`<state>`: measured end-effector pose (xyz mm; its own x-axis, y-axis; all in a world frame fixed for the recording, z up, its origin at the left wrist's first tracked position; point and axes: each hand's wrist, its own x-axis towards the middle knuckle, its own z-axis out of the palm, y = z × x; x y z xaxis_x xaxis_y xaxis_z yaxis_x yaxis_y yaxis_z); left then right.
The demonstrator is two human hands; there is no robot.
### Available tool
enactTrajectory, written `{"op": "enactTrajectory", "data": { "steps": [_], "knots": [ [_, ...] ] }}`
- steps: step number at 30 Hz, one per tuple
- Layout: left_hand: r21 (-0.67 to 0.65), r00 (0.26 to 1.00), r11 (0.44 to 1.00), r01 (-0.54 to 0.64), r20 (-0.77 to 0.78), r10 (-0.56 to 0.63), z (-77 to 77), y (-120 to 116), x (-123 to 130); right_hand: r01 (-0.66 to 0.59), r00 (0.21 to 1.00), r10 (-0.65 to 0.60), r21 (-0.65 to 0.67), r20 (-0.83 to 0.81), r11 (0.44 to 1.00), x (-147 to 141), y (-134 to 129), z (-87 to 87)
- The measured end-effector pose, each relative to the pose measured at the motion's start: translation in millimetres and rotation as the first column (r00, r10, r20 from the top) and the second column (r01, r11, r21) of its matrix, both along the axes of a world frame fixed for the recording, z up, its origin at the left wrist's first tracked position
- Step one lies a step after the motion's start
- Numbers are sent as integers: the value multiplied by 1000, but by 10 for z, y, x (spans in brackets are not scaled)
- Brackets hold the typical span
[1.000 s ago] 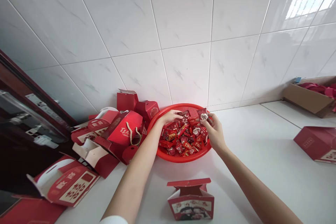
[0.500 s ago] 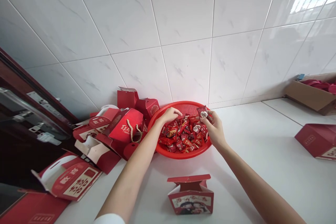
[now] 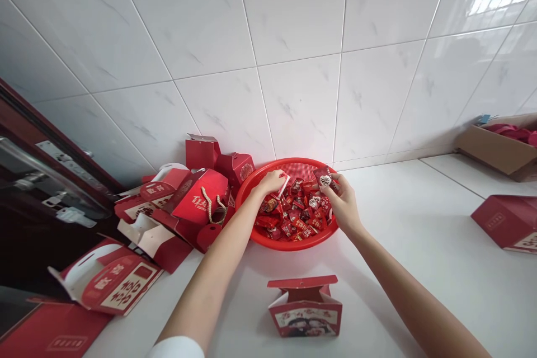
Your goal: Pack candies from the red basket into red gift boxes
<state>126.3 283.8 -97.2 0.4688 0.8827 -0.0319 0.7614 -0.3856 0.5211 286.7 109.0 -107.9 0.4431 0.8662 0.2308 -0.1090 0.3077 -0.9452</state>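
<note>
A round red plastic basket (image 3: 293,245) full of wrapped red candies (image 3: 300,215) stands against the wall. Over its left part, my left hand (image 3: 272,182) is closed on a small red-and-white wrapped candy (image 3: 284,184). At the right rim, my right hand (image 3: 344,201) pinches a dark red candy with a white heart-shaped mark (image 3: 325,179), held up above the others. Between my forearms, in front of the basket, an open red paper box (image 3: 307,313) with a printed picture stands upright on the white table (image 3: 377,291).
Several red gift boxes (image 3: 201,201), some with rope handles, are piled left of the basket. More lie at the front left (image 3: 121,285). On the right are a red box (image 3: 505,222) and a cardboard carton (image 3: 495,151) with pink-red material. Behind is a tiled wall (image 3: 297,106).
My left hand has closed, and a red-and-white candy now shows in its fingers. My right hand keeps its candy and has hardly moved. The whole view has shifted slightly.
</note>
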Motion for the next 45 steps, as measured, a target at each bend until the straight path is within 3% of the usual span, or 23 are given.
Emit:
{"op": "enactTrajectory", "data": {
  "steps": [7,11,14,18,22,27,35,41,45],
  "knots": [
    [60,998,997,-58,12,57,-29,63,-52,1,1000,-1,-1,11,1000,-7,-9,0],
    [134,999,991,11,-52,-4,-10,53,-50,4,1000,-4,7,20,1000,-5,-6,-1],
    [163,988,979,125,-106,-109,-1,3,13,4,1000,-4,6,29,1000,-1,-7,-2],
    [76,944,964,255,-236,-232,-52,-55,111,1,999,-1,-3,33,1000,-1,-15,3],
    [-53,892,972,229,-389,-231,-121,-46,113,2,999,-2,-9,33,1000,-5,-23,6],
    [-96,869,971,219,-433,-239,-154,-18,85,2,999,-2,-10,43,1000,-1,-21,1],
    [-84,901,977,194,-379,-211,-134,3,65,-5,999,5,-8,52,1000,-10,-31,7],
    [-31,966,975,222,-126,-224,-39,-20,27,-12,999,13,-20,44,1000,-11,-32,15],
    [-13,971,971,237,16,-237,20,-77,7,-15,999,16,-20,44,1000,-7,-25,14]
  ]
}}
